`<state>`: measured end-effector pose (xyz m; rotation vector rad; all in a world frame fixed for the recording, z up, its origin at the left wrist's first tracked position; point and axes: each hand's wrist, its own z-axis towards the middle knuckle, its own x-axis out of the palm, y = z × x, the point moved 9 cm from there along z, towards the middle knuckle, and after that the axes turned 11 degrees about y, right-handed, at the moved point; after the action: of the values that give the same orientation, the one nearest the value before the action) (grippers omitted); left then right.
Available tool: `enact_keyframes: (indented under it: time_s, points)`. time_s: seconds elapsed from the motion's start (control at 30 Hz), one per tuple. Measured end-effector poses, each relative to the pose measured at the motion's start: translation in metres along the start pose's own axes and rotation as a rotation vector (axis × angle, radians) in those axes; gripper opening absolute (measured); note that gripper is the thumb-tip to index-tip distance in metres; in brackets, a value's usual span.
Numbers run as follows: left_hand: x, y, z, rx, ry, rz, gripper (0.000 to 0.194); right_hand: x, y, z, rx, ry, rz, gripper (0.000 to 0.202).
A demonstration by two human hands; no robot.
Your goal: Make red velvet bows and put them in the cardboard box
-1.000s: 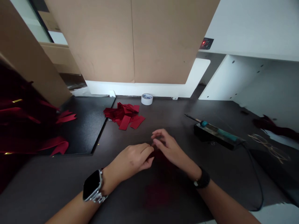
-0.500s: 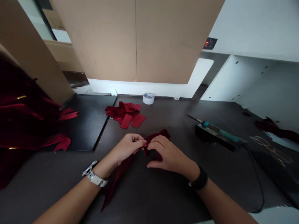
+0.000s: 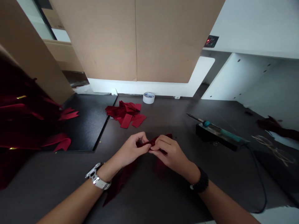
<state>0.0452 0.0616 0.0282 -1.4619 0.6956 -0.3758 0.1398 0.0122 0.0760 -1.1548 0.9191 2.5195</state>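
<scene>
A dark red velvet ribbon piece [image 3: 121, 179] is held above the dark table in the middle. My left hand [image 3: 132, 148] pinches its gathered part between thumb and fingers. Against it, my right hand [image 3: 170, 152] grips the same ribbon, thumb and fingertips closed. The fingertips of both hands nearly touch. One pointed ribbon tail hangs below my left hand, and another part shows behind my right fingers. The fingers hide the gathered centre.
Behind the hands lies a pile of short red ribbon strips [image 3: 126, 114], with a white tape roll [image 3: 149, 98] beyond. A soldering iron [image 3: 219, 133] rests on the right. More red ribbons [image 3: 25, 118] heap at left beside a black board [image 3: 87, 121].
My right hand has closed its thumb and fingers onto the ribbon. My left hand has shifted slightly right, and the ribbon's gathered part is more covered.
</scene>
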Motion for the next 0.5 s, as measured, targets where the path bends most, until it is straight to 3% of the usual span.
enact_keyframes:
  time_s: [0.13, 0.27, 0.5]
  points:
    - [0.005, -0.002, 0.000, 0.039, 0.098, -0.012, 0.024, -0.001, -0.020, -0.001, 0.194, -0.024, 0.228, 0.015]
    - [0.011, -0.005, -0.001, 0.058, 0.175, 0.008, 0.023, 0.006, -0.041, -0.004, 0.393, 0.040, 0.468, 0.016]
    - [0.016, -0.008, -0.003, 0.073, 0.205, 0.078, 0.019, 0.013, -0.061, -0.014, 0.641, 0.105, 0.553, 0.028]
